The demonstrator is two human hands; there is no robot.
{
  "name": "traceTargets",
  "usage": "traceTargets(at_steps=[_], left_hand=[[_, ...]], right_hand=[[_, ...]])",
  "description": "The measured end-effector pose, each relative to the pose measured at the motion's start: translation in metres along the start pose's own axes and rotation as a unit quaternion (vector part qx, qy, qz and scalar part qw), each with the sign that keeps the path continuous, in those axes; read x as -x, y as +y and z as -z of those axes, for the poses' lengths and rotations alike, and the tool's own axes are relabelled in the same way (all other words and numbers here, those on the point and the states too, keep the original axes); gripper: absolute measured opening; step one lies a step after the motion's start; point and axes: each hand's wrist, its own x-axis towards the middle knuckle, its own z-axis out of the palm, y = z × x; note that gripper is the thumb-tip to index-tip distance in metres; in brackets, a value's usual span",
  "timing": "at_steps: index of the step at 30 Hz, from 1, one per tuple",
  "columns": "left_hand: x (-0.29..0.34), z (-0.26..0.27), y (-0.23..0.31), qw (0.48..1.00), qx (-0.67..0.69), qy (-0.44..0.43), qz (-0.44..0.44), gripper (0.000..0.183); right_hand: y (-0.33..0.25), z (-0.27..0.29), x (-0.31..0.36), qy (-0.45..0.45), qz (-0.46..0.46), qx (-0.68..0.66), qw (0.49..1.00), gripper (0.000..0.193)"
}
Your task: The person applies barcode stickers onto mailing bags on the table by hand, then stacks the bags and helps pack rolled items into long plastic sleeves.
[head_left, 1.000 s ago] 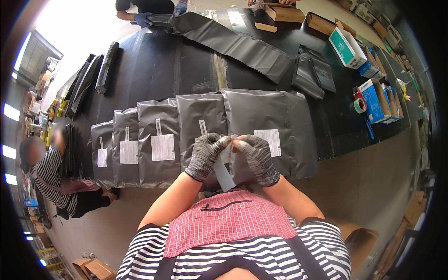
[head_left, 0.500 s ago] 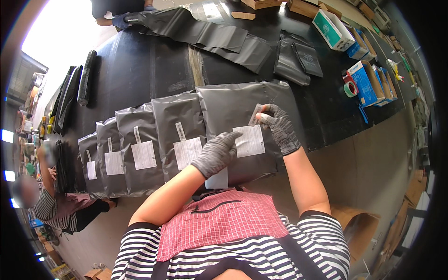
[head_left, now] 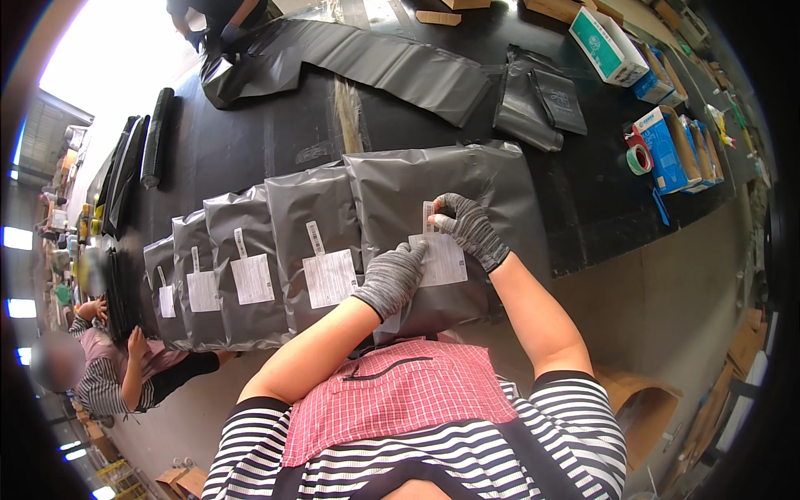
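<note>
Barcode strip (head_left: 428, 217): centre of the frame, upright on the large grey bag (head_left: 387, 179), just above its white label (head_left: 442, 262).
Right hand (head_left: 469, 231): thumb and fingertip at the strip's right edge; whether pinching or only pressing, I cannot tell.
Left hand (head_left: 392, 279): fingertips at the label's upper-left corner, the palm side hidden, so its grip cannot be told.
Sticking step: the strip seems to be going down; the next move calls for smoothing it flat.
Strip's change: it leaned right half a second ago; now it stands straight.

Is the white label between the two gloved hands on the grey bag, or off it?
On: the white label lies flat against the grey bag, with the left hand at its left edge.
</note>
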Motion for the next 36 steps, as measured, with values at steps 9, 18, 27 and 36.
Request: traceTargets(at_steps=[9, 18, 27, 36], left_hand=[[-0.001, -0.001, 0.001, 1.0, 0.007, -0.002, 0.012, 0.041], [-0.008, 0.001, 0.007, 0.999, -0.01, -0.01, 0.037, 0.06], [-0.031, -0.013, 0.001, 0.996, -0.056, -0.039, 0.052, 0.056], [-0.033, -0.015, 0.0, 0.998, -0.008, -0.008, 0.055, 0.061]], right_hand=[[0.017, -0.003, -0.007, 0.015, 0.047, 0.026, 0.998, 0.018], [0.025, -0.006, -0.011, 0.027, 0.066, 0.039, 0.997, 0.02], [0.001, -0.012, -0.006, 0.069, 0.165, 0.352, 0.919, 0.04], [0.006, -0.004, -0.068, 0.112, 0.05, 0.373, 0.92, 0.058]])
